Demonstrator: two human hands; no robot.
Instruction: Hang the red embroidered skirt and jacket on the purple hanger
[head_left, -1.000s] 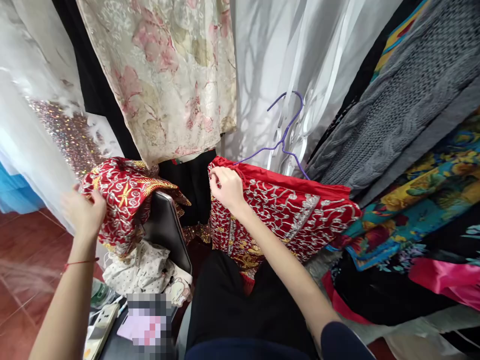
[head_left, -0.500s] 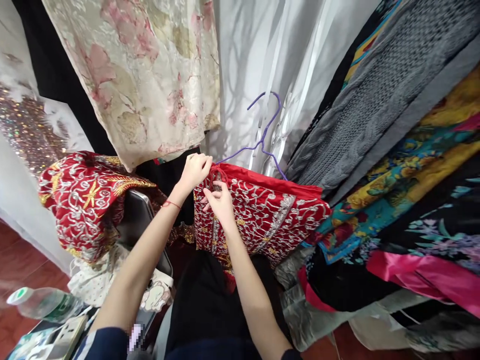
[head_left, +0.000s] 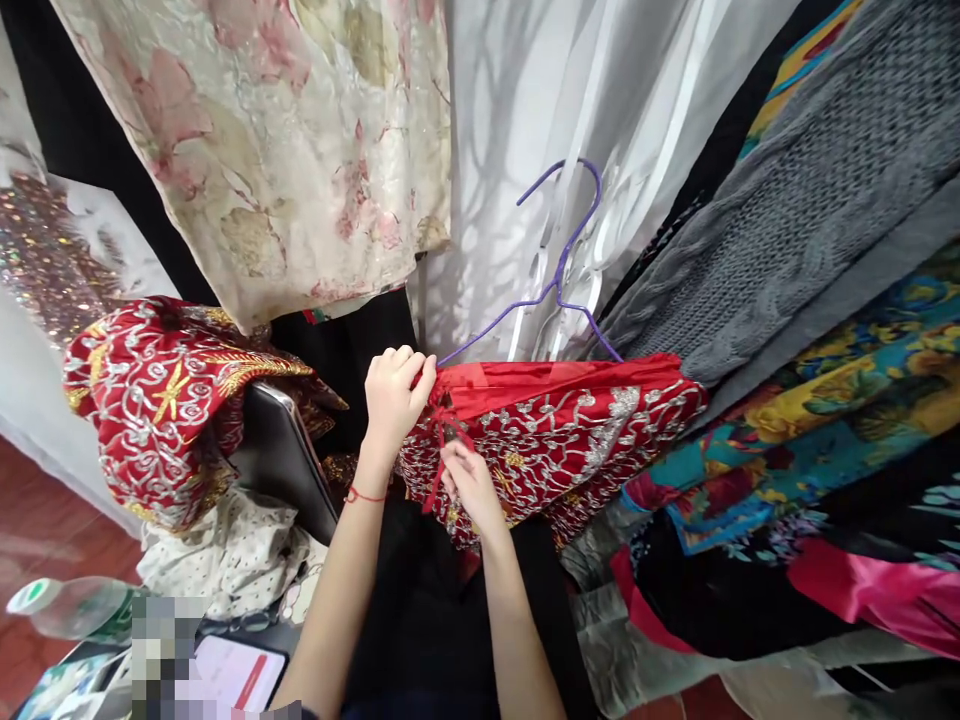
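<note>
A red embroidered garment (head_left: 570,430) hangs over a purple wire hanger (head_left: 559,270) in front of me. My left hand (head_left: 395,395) is closed on the garment's left top corner, where the hanger's arm ends. Just below it my right hand (head_left: 469,485) pinches a thin red tie string (head_left: 439,460) that dangles from that corner. A second red embroidered piece (head_left: 161,395) lies draped over a dark chair back (head_left: 281,455) at the left, away from both hands.
Hanging clothes crowd in: a cream floral fabric (head_left: 285,150), white sheer cloth (head_left: 570,120), a grey knit (head_left: 810,190) and bright floral prints (head_left: 825,400) at right. A plastic bottle (head_left: 67,605) and a phone screen (head_left: 225,675) lie bottom left. Red-brown floor shows at the left.
My left hand left the draped red piece and came over to the hanging garment's corner. My right hand slid down from that corner and took the red string.
</note>
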